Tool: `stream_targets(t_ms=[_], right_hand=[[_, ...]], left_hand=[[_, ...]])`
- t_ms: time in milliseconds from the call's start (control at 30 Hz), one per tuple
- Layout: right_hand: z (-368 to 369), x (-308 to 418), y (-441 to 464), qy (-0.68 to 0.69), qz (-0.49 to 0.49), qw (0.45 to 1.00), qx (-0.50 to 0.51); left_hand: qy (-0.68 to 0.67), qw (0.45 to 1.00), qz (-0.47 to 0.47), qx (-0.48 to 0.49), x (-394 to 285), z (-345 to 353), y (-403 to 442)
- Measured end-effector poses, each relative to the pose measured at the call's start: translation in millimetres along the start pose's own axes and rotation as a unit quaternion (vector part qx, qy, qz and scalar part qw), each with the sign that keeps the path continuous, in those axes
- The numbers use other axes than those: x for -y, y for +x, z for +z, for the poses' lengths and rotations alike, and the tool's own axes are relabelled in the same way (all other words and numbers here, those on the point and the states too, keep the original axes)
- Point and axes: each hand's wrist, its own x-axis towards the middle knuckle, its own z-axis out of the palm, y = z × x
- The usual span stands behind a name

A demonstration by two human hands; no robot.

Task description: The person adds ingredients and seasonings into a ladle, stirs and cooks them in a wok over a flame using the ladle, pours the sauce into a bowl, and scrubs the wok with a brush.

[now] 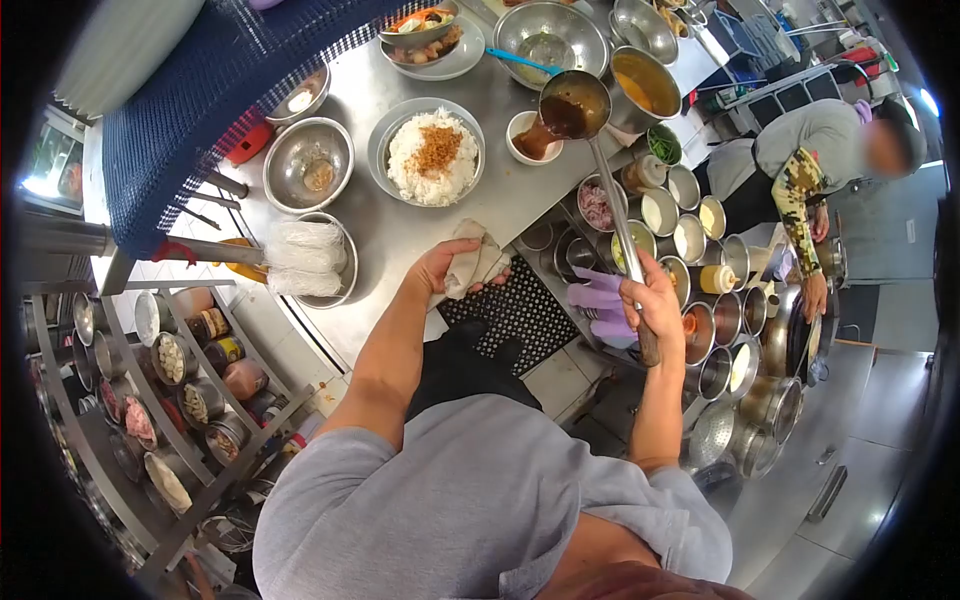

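Observation:
My right hand (655, 300) is closed around the long handle of a metal ladle (592, 97). The ladle's bowl is tilted over a small white bowl (520, 150), and brown sauce (538, 140) runs down into it. In my left hand (450, 268) is a folded beige cloth (473, 262), held at the table's front edge. Beyond that hand, a plate of white rice (425, 178) topped with brown crumbs (438, 150) rests on the steel table. A pot of orange-brown liquid (648, 85) stands just behind the ladle.
Metal bowls (308, 165) and a bowl of white noodles (310, 260) stand at left. On the right are several ingredient tins (660, 212) and a purple cloth (603, 303). A co-worker (800, 150) reaches toward a pan. Jars fill a shelf rack (150, 400) at lower left.

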Motion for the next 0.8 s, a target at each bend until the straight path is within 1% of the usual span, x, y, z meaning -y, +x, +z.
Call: stream_targets(t_ms=[33,67,233,300,333,367,433,500,533,567,633,667,700,733,767,800], right_hand=[[0.0,-0.2,0.5,-0.017,-0.008,1.0,-0.009],[-1.9,0.5,-0.1,-0.036,-0.011,0.999,0.009],[-1.0,-1.7,-4.6,-0.055,-0.024,0.998,-0.002],[1.1,-2.4,-8.0,-0.102,-0.038,0.994,-0.011],[2.0,-4.5,-10.6,-0.126,-0.032,0.991,-0.035],[4.1,-3.6,-13.2,-0.126,-0.036,0.991,-0.037],[9.0,-1.0,-18.5,-0.184,-0.046,0.981,-0.039],[12.6,0.2,-24.2,-0.203,-0.046,0.977,-0.046],[14.6,0.5,-26.3,-0.238,-0.052,0.968,-0.052],[17.7,0.5,-28.1,-0.272,-0.054,0.959,-0.058],[24.0,3.0,-31.7,-0.269,-0.048,0.96,-0.055],[25.0,0.0,-32.4,-0.294,-0.039,0.953,-0.065],[25.0,-3.8,-32.4,-0.319,-0.031,0.944,-0.074],[22.1,-14.2,-29.3,-0.351,-0.084,0.929,-0.082],[24.3,-12.3,-31.2,-0.351,-0.084,0.929,-0.083],[28.1,-8.9,-34.0,-0.353,-0.071,0.929,-0.086]], left_hand=[[0.0,1.0,0.002,0.003,0.1,0.7,-0.7],[0.013,1.0,0.013,-0.002,0.3,2.4,-1.7],[0.017,0.999,0.027,0.017,1.7,4.6,-1.3],[0.034,0.999,0.02,0.016,1.2,1.6,-1.4],[0.037,0.999,0.02,0.02,1.9,-2.4,-1.3],[0.048,0.999,0.015,0.009,2.9,-5.8,-1.5],[0.064,0.998,0.009,0.002,6.0,-4.8,-1.0],[0.096,0.993,0.062,-0.025,11.0,4.5,0.5],[0.108,0.983,0.091,-0.115,16.4,31.1,2.0],[0.111,0.983,0.091,-0.114,21.5,35.9,12.4],[0.059,0.987,0.119,-0.092,33.2,39.2,36.4],[0.047,0.984,0.146,-0.087,38.2,45.1,50.2],[0.047,0.984,0.146,-0.085,42.2,50.4,61.1],[0.033,0.981,0.176,-0.072,45.3,58.0,69.8],[0.017,0.977,0.205,-0.058,48.3,63.5,77.6],[0.008,0.977,0.208,-0.051,50.4,63.9,85.9]])
